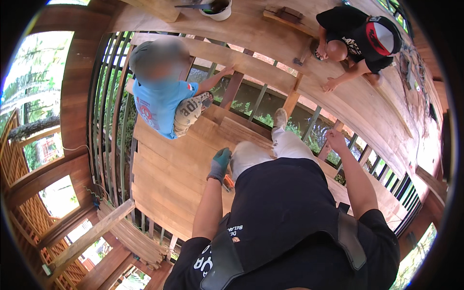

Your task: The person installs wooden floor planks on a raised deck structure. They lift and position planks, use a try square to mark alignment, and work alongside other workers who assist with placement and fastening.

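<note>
My left hand (220, 164), in a grey and teal glove, is beside my left knee with its fingers curled in; nothing shows in it. Just below it, an orange tool (228, 182) shows partly beside my body. Bare and closed, my right hand (337, 140) is over an upright wooden piece (328, 145) at the open slatted gap; whatever its fingers may hold is hidden. My legs, in white trousers, stretch forward, one shoe (281, 118) resting near a wooden crosspiece (291, 100).
Wooden floorboards (164, 179) lie to the left. Open gaps between dark joists show water and plants below. A person in a blue shirt (159, 108) squats at left; another in black (360, 41) leans over planks at far right. A white bucket (220, 12) stands at the back.
</note>
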Demonstrator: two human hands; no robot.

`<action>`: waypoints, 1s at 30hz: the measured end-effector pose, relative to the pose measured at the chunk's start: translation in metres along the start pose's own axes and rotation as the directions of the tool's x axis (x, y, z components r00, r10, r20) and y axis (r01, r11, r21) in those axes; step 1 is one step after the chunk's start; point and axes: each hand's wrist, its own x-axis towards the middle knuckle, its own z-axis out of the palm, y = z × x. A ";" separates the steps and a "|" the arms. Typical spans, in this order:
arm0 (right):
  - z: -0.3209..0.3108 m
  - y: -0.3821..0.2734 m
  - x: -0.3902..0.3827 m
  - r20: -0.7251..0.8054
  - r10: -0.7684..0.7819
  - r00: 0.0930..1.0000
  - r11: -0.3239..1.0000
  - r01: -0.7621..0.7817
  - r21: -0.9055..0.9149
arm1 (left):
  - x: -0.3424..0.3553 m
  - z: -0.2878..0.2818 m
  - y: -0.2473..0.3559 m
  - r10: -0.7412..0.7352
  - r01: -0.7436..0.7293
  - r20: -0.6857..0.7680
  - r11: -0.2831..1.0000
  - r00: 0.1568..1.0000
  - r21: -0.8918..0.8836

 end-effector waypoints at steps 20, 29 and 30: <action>0.006 0.037 0.064 0.202 0.045 0.978 0.991 -0.019 -0.129 | 0.002 -0.007 -0.025 -0.166 0.169 -0.116 0.985 0.979 0.017; 0.008 0.036 0.017 0.191 0.208 0.959 0.967 -0.230 0.106 | 0.017 0.009 0.042 -0.064 0.064 -0.006 0.976 0.998 0.211; 0.010 0.037 0.009 0.165 0.207 0.964 0.964 -0.229 0.131 | 0.026 0.005 0.043 -0.070 0.063 0.020 0.972 0.997 0.228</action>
